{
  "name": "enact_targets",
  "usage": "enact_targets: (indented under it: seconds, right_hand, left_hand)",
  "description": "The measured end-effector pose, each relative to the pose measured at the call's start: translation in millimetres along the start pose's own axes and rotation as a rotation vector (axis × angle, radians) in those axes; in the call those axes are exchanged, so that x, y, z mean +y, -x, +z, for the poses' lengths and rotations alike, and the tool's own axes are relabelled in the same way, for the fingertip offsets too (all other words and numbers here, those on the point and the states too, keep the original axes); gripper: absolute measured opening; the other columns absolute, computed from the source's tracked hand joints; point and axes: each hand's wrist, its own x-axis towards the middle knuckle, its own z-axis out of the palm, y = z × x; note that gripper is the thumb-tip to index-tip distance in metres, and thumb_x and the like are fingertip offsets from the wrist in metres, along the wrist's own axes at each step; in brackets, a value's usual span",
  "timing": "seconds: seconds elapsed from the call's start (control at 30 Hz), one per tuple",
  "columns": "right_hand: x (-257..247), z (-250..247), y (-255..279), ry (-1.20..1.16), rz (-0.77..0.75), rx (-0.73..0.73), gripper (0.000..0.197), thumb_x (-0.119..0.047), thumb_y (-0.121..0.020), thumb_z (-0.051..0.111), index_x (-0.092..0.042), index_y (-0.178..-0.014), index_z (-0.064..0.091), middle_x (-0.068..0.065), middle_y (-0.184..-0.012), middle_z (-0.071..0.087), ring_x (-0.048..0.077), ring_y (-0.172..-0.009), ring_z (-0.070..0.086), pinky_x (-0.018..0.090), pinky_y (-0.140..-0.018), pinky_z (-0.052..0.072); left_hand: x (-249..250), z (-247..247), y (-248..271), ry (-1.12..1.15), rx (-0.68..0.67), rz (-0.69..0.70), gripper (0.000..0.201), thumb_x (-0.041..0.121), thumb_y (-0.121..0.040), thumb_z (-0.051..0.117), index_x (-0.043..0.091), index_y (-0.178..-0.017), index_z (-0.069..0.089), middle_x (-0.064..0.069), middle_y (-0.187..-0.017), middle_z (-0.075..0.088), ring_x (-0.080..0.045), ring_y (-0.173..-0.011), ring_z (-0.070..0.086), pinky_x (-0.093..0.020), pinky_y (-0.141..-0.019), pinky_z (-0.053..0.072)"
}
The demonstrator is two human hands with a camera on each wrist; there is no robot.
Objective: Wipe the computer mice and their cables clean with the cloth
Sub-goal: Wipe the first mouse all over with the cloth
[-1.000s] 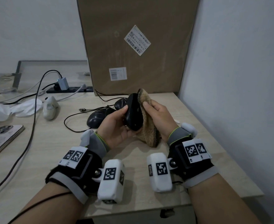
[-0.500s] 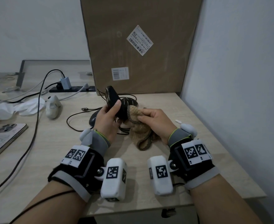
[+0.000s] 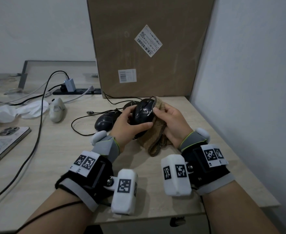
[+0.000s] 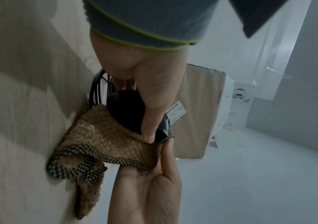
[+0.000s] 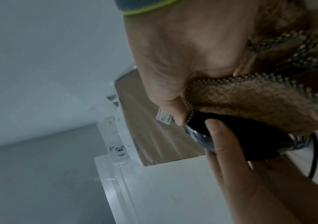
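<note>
**Mouse held over the desk, cloth against its right side**

Mouse [image 3: 143, 112] sits gripped in the left hand [image 3: 128, 125], in front of the cardboard box [image 3: 147, 48]; the right hand [image 3: 171, 122] pinches the cloth [image 3: 157, 132] against it. Box labels carry barcodes, their print unreadable. Two more mice [image 3: 105, 123] lie left of the held one, one mostly hidden.

Wooden desk [image 3: 57, 149] bearing a tall cardboard box [image 3: 147, 48] with two barcode labels against the wall, a black power strip [image 3: 81, 91] with white charger [image 3: 69, 84], crumpled white tissue [image 3: 19, 110], a smartphone [image 3: 5, 142] lying face down, and a white handheld device [image 3: 57, 109].
</note>
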Motion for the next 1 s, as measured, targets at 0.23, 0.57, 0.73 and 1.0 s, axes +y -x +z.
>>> enact_targets:
  seconds: [0.23,0.57,0.73,1.0]
  right_hand:
    - [-3,-8,-1,0.044,-0.085,0.176,0.020,0.002,-0.083,0.062,-0.008,-0.099,0.068,0.011,-0.091,0.072,0.023,-0.084,0.068,0.040,-0.085,0.055]
    - [-30,-8,4,0.006,-0.163,0.210,0.016,-0.004,-0.087,0.060,-0.014,-0.098,0.069,0.003,-0.084,0.073,0.017,-0.082,0.069,0.036,-0.081,0.056]
    - [-71,-11,15,-0.013,-0.224,0.271,0.015,-0.003,-0.088,0.059,-0.012,-0.096,0.068,0.003,-0.083,0.072,0.017,-0.079,0.068,0.034,-0.078,0.057]
    - [-139,-26,41,0.019,-0.246,0.408,0.011,-0.003,-0.088,0.060,-0.008,-0.094,0.067,0.009,-0.083,0.067,0.019,-0.072,0.065,0.031,-0.066,0.058]
  left_hand:
    - [-4,-2,-2,-0.166,0.060,0.089,0.070,0.028,-0.059,0.088,0.027,-0.121,0.055,-0.002,-0.116,0.060,-0.017,-0.107,0.058,-0.034,-0.095,0.049]
    - [-2,-6,-4,0.002,0.105,-0.106,0.076,0.040,-0.061,0.083,0.024,-0.129,0.054,-0.004,-0.119,0.063,-0.020,-0.104,0.063,-0.036,-0.093,0.052]
    - [22,4,-5,0.022,0.032,-0.127,0.060,0.030,-0.071,0.080,0.018,-0.125,0.056,-0.007,-0.112,0.066,-0.023,-0.099,0.065,-0.037,-0.090,0.053]
    - [58,44,-5,-0.217,-0.127,-0.234,0.047,0.041,-0.076,0.074,0.010,-0.109,0.059,-0.006,-0.094,0.064,-0.024,-0.088,0.063,-0.039,-0.082,0.054]
